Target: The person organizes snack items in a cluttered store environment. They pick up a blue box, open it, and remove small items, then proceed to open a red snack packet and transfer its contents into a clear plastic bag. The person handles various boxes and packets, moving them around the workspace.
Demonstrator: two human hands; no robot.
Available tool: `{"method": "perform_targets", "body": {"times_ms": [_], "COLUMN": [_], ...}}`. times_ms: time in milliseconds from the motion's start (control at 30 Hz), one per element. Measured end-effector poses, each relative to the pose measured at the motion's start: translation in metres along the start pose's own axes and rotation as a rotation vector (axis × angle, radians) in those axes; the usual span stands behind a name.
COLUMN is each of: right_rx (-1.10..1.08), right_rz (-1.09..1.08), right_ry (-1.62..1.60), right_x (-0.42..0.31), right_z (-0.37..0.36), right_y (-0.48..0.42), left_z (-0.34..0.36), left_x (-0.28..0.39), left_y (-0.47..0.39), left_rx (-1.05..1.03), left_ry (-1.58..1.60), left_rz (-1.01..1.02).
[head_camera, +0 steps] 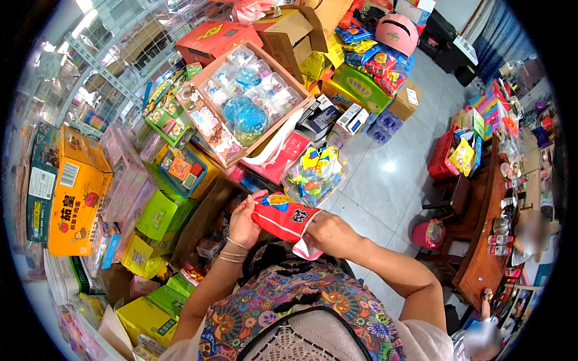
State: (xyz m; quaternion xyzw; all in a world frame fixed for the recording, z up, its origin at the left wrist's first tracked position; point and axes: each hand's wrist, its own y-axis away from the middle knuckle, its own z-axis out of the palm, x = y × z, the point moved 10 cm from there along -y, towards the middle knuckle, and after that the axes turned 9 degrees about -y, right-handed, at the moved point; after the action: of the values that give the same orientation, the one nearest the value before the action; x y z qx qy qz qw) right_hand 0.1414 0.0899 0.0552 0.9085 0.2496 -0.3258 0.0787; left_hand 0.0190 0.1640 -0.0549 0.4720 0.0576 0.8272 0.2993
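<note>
A red fabric or plastic pouch [284,219] with white edging, a cartoon picture and printed writing is stretched between my two hands. My left hand [245,221] pinches its left end, and light bracelets circle that wrist. At the pouch's white-edged right end is my right hand [332,232], its fingertips hidden against or inside the edge. A pink and white flap [307,250] hangs below this hand. Just beyond the pouch stands a clear plastic tub [341,178] of small wrapped items. Below my left hand, an open brown carton [194,221] holds packets.
A shallow box [266,149] of clear-packed toys rests on stacked goods ahead. Orange [79,194] and green cartons [158,214] crowd the left. Tiled floor [384,176] runs to a wooden table [485,243] at right, where two other people are partly visible. A pink bin [429,234] stands nearby.
</note>
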Motion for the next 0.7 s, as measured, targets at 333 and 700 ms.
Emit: {"method": "perform_targets", "body": {"times_ms": [333,700], "right_rx": [0.679,0.46], "right_rz": [0.126,0.474], "right_ry": [-0.475,-0.889], "right_x": [-0.018,0.029], "right_z": [-0.121,-0.081], "right_y": [0.024,0.005], "left_z": [-0.052,0.007], "left_x": [-0.015,0.032], "left_y": [-0.036,-0.032], "left_rx": [-0.043,-0.046], "left_ry": [0.355,0.222], "left_rz": [-0.121,0.153]}}
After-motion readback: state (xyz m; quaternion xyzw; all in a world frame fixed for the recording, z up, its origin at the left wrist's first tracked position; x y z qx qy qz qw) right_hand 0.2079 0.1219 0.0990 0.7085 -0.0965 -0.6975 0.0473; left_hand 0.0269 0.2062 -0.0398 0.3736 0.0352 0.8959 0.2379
